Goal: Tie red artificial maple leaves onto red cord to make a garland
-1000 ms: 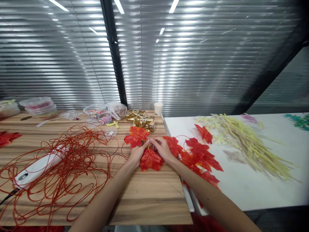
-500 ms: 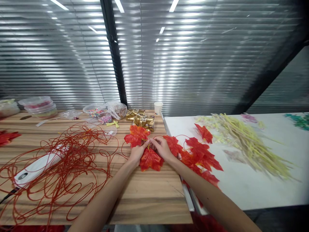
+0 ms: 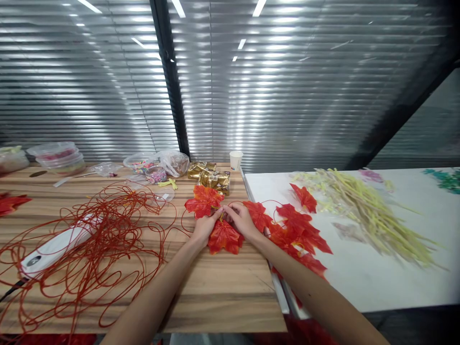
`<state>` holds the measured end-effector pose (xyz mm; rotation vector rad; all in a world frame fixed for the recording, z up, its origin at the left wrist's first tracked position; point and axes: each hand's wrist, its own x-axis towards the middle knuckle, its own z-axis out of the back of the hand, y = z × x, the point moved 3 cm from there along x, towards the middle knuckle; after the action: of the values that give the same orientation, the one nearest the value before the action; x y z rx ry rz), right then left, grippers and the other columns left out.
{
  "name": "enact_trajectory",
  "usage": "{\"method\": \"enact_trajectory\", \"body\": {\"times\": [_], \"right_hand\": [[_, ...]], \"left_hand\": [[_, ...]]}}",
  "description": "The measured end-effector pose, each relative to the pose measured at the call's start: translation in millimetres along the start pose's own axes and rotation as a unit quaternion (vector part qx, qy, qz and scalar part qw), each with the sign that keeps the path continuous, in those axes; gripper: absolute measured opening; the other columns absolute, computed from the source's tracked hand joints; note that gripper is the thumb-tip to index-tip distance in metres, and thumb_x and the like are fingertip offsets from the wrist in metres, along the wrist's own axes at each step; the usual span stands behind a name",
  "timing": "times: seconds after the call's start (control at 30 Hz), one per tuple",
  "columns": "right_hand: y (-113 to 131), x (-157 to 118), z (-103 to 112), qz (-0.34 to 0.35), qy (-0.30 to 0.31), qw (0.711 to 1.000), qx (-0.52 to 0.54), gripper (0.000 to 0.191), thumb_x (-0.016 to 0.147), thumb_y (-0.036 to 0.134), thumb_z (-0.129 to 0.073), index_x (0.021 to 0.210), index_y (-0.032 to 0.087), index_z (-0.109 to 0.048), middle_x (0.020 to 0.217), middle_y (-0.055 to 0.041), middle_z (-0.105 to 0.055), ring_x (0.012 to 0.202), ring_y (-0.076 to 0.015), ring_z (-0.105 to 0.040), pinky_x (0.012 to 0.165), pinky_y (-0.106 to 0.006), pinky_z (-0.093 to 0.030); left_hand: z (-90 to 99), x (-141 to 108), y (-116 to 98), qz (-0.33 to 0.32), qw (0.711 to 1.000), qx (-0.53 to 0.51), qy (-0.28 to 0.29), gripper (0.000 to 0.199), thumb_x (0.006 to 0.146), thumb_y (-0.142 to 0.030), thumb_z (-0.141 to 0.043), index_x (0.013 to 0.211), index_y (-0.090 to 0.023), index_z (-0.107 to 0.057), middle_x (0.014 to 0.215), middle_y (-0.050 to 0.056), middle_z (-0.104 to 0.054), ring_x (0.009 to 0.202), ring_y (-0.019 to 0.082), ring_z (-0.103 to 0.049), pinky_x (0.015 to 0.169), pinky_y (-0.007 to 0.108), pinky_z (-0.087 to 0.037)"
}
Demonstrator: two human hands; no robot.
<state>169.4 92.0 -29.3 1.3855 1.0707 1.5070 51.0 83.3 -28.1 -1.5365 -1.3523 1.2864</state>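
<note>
Fingers of the left hand (image 3: 206, 227) and right hand (image 3: 240, 220) are closed together on leaf stems (image 3: 222, 215). One red leaf (image 3: 203, 201) lies just beyond them, another (image 3: 224, 236) lies nearer, above the wooden bench (image 3: 215, 287).

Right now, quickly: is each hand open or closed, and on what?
Left hand: closed, fingertips pinching at the leaf stem.
Right hand: closed, fingertips at the same stem; exactly what they grip cannot be told.

White cup (image 3: 236, 161) upright beside gold packets (image 3: 214, 181).
</note>
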Motion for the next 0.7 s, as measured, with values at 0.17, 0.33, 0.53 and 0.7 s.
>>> {"method": "enact_trajectory", "body": {"times": [0.17, 0.33, 0.53, 0.7], "right_hand": [[-0.7, -0.5, -0.4, 0.002, 0.005, 1.000, -0.009, 0.030, 0.078, 0.039, -0.051, 0.058, 0.017, -0.052, 0.052, 0.0018, -0.049, 0.048, -0.0104, -0.047, 0.049, -0.023, -0.037], [-4.2, 0.2, -0.5, -0.001, 0.007, 1.000, -0.008, 0.030, 0.078, 0.040, -0.050, 0.059, 0.017, -0.051, 0.053, 0.0021, -0.049, 0.048, -0.0104, -0.047, 0.048, -0.023, -0.038], [-5.9, -0.1, -0.3, -0.005, 0.007, 1.000, -0.014, 0.031, 0.078, 0.042, -0.050, 0.058, 0.018, -0.050, 0.052, 0.0023, -0.048, 0.049, -0.0108, -0.047, 0.049, -0.023, -0.038], [-5.5, 0.0, -0.4, -0.006, 0.011, 1.000, -0.017, 0.032, 0.078, 0.043, -0.050, 0.060, 0.017, -0.051, 0.053, 0.0023, -0.048, 0.049, -0.0107, -0.047, 0.049, -0.023, -0.038]], "left_hand": [[-1.0, -2.4, -2.2, -0.004, 1.000, 0.015, 0.004, 0.034, 0.052, -0.034, -0.074, 0.078, -0.013, -0.064, 0.085, 0.010, -0.068, 0.081, 0.022, -0.061, 0.078, 0.032, -0.045], [-1.8, -3.5, -3.8, -0.019, 0.999, 0.032, 0.007, 0.036, 0.054, -0.035, -0.073, 0.079, -0.013, -0.064, 0.088, 0.011, -0.068, 0.083, 0.022, -0.061, 0.078, 0.032, -0.044], [-1.6, -2.1, -2.0, -0.028, 0.998, 0.052, 0.011, 0.031, 0.057, -0.036, -0.071, 0.077, -0.014, -0.064, 0.086, 0.010, -0.068, 0.081, 0.022, -0.061, 0.075, 0.030, -0.045], [-1.2, -0.7, -0.7, -0.038, 0.998, 0.049, 0.018, 0.030, 0.062, -0.032, -0.068, 0.085, -0.013, -0.063, 0.091, 0.010, -0.067, 0.082, 0.020, -0.061, 0.075, 0.030, -0.045]]}}
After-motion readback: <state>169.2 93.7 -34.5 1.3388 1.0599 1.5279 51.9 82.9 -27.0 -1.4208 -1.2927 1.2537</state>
